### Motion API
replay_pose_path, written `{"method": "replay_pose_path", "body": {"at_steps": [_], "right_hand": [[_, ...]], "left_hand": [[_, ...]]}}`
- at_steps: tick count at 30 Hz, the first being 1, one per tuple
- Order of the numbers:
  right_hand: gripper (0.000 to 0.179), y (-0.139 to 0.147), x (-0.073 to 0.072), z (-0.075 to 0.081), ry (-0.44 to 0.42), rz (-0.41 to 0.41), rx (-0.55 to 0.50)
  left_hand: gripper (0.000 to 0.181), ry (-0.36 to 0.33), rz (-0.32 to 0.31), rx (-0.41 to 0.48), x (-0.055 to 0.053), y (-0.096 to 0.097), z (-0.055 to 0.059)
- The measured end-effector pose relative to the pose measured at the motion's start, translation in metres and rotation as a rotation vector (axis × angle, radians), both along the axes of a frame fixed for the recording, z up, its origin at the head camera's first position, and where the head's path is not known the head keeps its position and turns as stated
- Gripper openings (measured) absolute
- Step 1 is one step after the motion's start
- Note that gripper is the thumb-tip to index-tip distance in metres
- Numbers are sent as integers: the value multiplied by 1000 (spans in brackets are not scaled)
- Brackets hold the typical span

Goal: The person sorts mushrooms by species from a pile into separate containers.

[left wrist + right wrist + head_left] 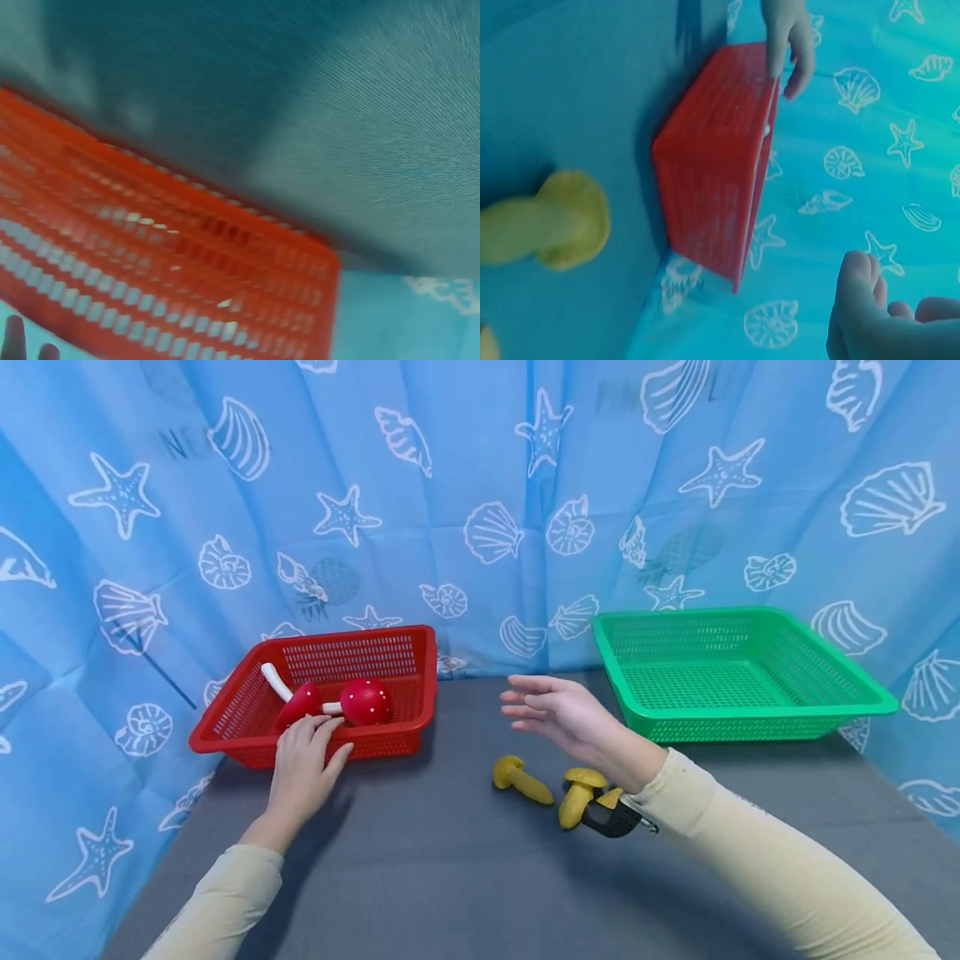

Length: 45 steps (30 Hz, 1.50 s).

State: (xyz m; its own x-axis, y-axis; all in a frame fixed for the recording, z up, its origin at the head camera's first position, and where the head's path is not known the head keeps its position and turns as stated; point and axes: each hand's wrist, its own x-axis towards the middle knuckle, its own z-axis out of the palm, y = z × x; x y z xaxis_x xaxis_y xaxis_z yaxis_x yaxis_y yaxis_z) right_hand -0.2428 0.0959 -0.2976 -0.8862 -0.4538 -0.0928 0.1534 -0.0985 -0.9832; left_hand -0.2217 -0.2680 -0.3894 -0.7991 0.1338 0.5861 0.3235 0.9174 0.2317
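My left hand [303,768] reaches over the front rim of the red basket [397,742], fingers relaxed and spread, nothing gripped. Inside the basket, just beyond the fingertips, lie two toy mushrooms: one red with white dots [366,702], the other red with a long white stem [302,702]. My right hand [566,714] hovers empty over the grey table, its fingers extended leftward. Below it lie a yellow mushroom [525,782] and a second yellow mushroom [577,797]. A third yellow piece [611,797] is partly hidden by the right wrist and its black strap.
A green basket [757,712] stands at the back right with nothing in it. Behind both baskets hangs a blue curtain [480,460] printed with shells and starfish. The grey tabletop [420,868] stretches in front.
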Motion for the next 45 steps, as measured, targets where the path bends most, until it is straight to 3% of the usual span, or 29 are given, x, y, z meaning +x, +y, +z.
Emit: {"method": "replay_pose_path", "body": {"at_steps": [3,6,12,16,20,27,38,45], "right_hand": [[46,15,5,-1,42,2,53],[47,30,10,-2,74,3,93],[50,60,18,-1,122,-36,114],[54,79,22,-1,158,-65,130],[55,98,25,-2,214,-86,197],[53,131,25,-2,284,-126,263],[40,159,30,-5,316,-177,283],[53,169,34,-6,434,-218,441]], "left_hand": [[57,12,-25,11,10,10,0],[57,-37,-32,63,22,20,0],[53,-260,-44,299,43,35,4],[54,-382,-51,444,51,43,7],[56,-451,-61,549,54,49,9],[54,-483,-86,667,56,60,14],[47,-550,-95,757,60,80,17],[48,-612,-97,779,62,94,16]]}}
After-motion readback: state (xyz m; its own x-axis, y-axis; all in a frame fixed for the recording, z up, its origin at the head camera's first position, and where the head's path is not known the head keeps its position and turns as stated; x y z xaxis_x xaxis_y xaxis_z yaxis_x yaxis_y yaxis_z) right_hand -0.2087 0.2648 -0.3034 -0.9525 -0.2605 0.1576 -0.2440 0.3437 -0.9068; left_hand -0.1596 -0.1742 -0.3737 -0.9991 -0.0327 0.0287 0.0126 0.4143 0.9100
